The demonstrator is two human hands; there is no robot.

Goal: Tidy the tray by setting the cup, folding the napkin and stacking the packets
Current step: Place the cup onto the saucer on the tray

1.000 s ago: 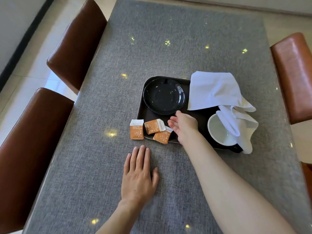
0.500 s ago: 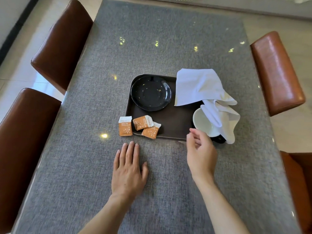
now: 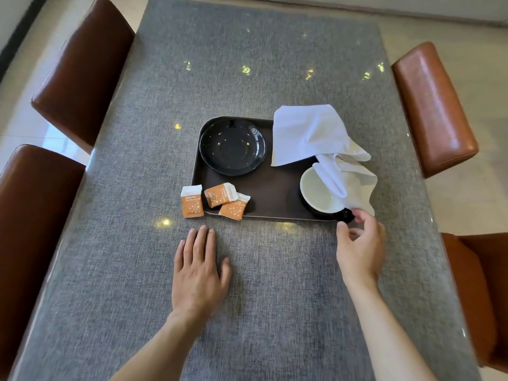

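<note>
A dark tray (image 3: 275,199) lies on the grey table. On its left stands a black saucer (image 3: 232,146). At the tray's right lies a tipped cup (image 3: 319,195), white inside and black outside, its handle pointing toward me. A crumpled white napkin (image 3: 310,133) drapes over the tray's far right and partly into the cup. Three orange packets are at the tray's near left: one (image 3: 192,201) on the table, two (image 3: 220,194) overlapping on the tray's edge. My right hand (image 3: 360,243) is at the cup's handle, fingers apart and curled. My left hand (image 3: 198,270) rests flat on the table.
Brown leather chairs stand on the left (image 3: 82,67) and right (image 3: 434,105) of the table. The grey tablecloth (image 3: 247,50) stretches far beyond the tray, under a glossy cover with light glints.
My right hand has moved from the packets near the saucer to the right, along the tray's near edge to the cup's handle. The left hand stayed flat. The camera shifted.
</note>
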